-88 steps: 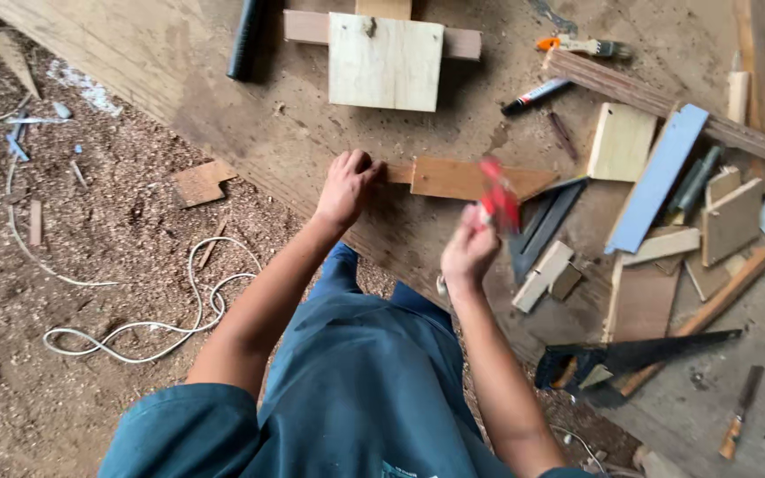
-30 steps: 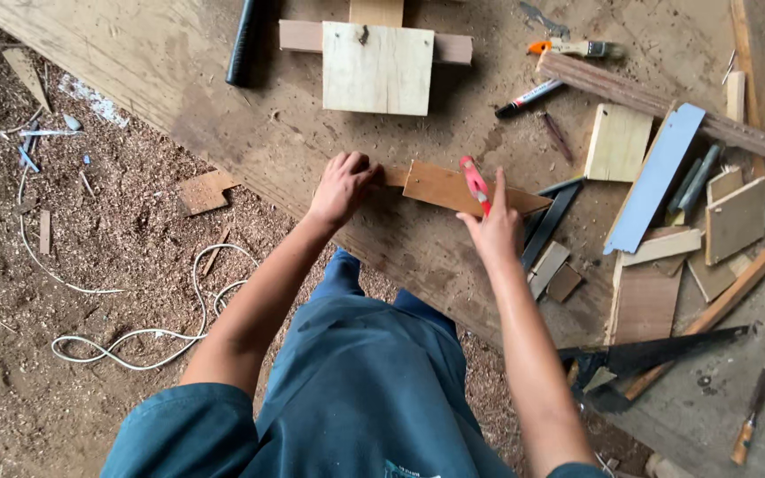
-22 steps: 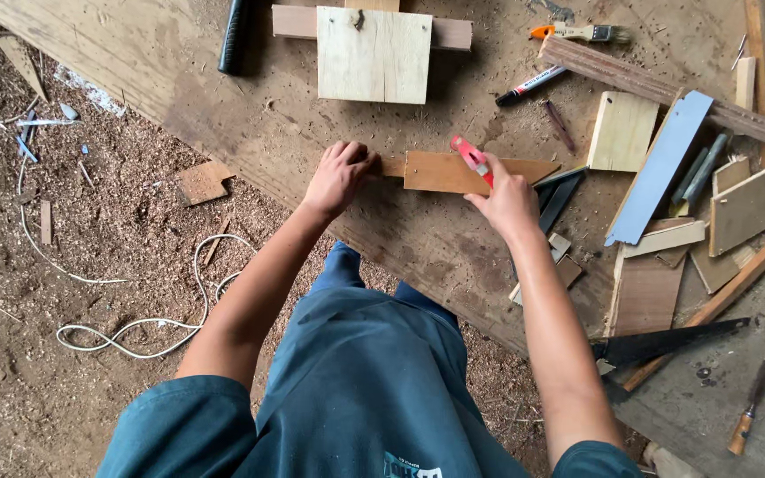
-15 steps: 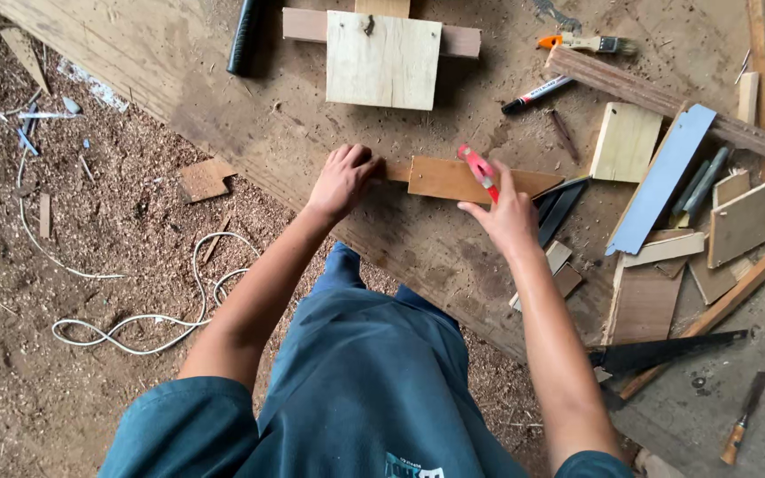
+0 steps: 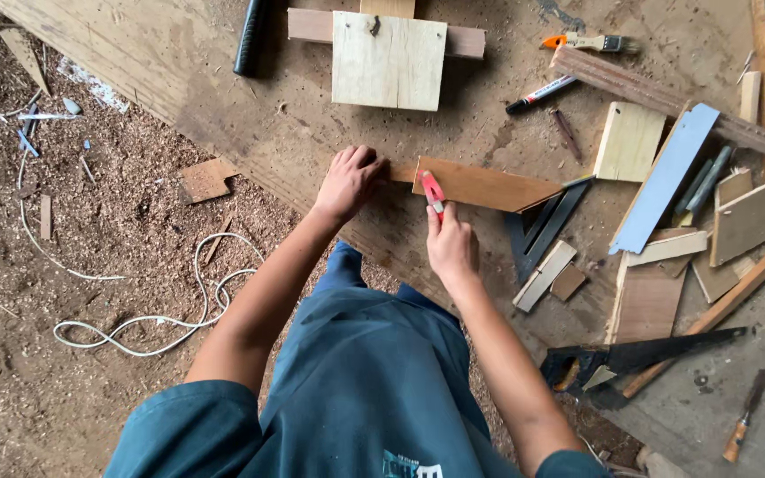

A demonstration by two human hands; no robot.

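Note:
A thin brown wooden board (image 5: 489, 185) lies on the large plank workbench (image 5: 223, 97). My left hand (image 5: 348, 181) presses down on the board's left end. My right hand (image 5: 450, 244) holds a small red tool (image 5: 433, 190), a pencil or marker by its shape, with its tip on the board near the left end. A black try square (image 5: 544, 223) lies just right of the board, partly under it.
A pale square wooden block assembly (image 5: 389, 58) sits further up the bench, beside a black cylinder (image 5: 250, 35). Offcuts, a blue strip (image 5: 664, 177), a marker (image 5: 542, 93), a handsaw (image 5: 639, 358) and a chisel (image 5: 744, 427) crowd the right side. Sawdust and a white cord (image 5: 161, 314) cover the floor at left.
My right hand has carried the red tool from above the board's right part leftward and down onto the board near my left hand. My left hand has stayed on the board's end.

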